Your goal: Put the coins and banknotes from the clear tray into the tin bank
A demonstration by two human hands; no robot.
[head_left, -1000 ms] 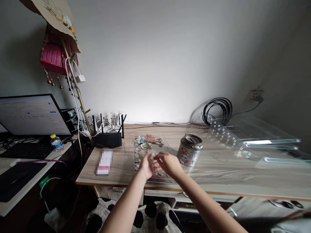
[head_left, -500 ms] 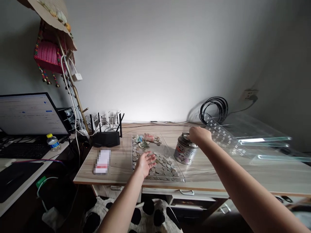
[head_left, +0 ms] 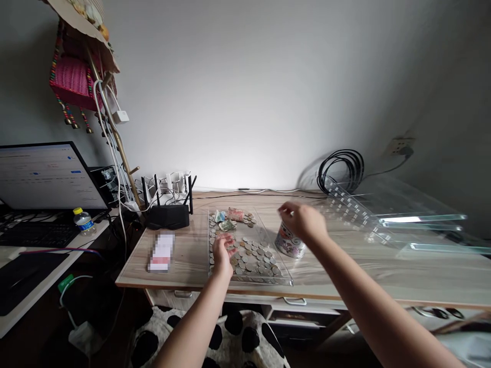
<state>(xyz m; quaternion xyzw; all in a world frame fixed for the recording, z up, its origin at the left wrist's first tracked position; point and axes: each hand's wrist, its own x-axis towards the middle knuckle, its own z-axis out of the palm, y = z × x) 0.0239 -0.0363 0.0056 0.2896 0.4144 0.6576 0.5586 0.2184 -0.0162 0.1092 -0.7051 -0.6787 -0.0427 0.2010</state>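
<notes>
A clear shallow tray [head_left: 264, 230] lies on the desk with many silver coins [head_left: 263, 258] spread in it. Crumpled banknotes, a reddish one [head_left: 235, 214] and a greenish one [head_left: 227, 226], rest near its far end. Over the tray's left side hovers my left hand [head_left: 223, 253], fingers loosely curled but apart, with nothing seen in it. To the right of the tray stands a patterned metal tin [head_left: 288, 244]. My right hand [head_left: 305, 220] is in front of and above the tin's top, its fingers bent together; what they hold, if anything, I cannot make out. The tin's opening is hidden.
A black router [head_left: 168, 217] and a blurred-out flat item [head_left: 161, 251] are left of the tray. Clear acrylic panels [head_left: 422, 220] and a coil of black cable [head_left: 340, 171] occupy the right. A monitor [head_left: 38, 176] and a small bottle [head_left: 83, 222] stand on the left desk.
My right hand has moved left and slightly toward me from the tin's top rim, now covering more of the tin. My left hand has shifted slightly left and its fingers have curled.
</notes>
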